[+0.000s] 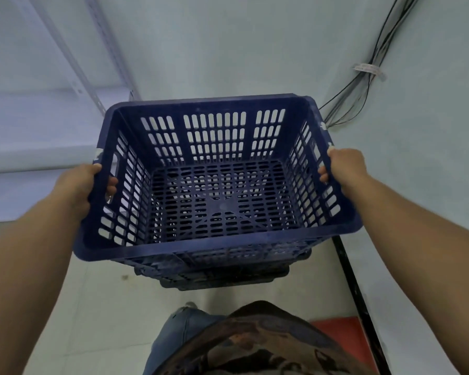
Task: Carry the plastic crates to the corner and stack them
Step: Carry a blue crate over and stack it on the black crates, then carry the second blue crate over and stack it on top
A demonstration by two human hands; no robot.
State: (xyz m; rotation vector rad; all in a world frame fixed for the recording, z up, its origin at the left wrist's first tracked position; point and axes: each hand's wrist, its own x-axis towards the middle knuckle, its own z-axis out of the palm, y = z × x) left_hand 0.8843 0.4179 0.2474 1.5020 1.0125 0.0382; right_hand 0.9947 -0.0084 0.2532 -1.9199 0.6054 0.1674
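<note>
1. Step in hand: a blue plastic crate point(217, 185) is held by both short sides above a stack of dark crates point(222, 277) on the floor point(92, 307), close to where two pale walls meet. This reads as the stacking step.
2. Grip, left: the left hand point(79, 188) curls round the crate's left rim, fingertips showing inside through the handle slot.
3. Grip, right: the right hand point(344, 166) clasps the right rim in the same way, fingers wrapped over the edge.
4. Next move, as judged: lower the crate squarely so its base seats in the rim of the top crate below; the edges need lining up first.
5. Materials and shapes: the crate is rigid moulded plastic, rectangular, tapering to the base, walls and bottom pierced by rows of oblong slots, its rim scuffed white in places.
6. Surroundings: black cables point(363, 85) run down the right wall; the floor is pale and smooth.
</note>
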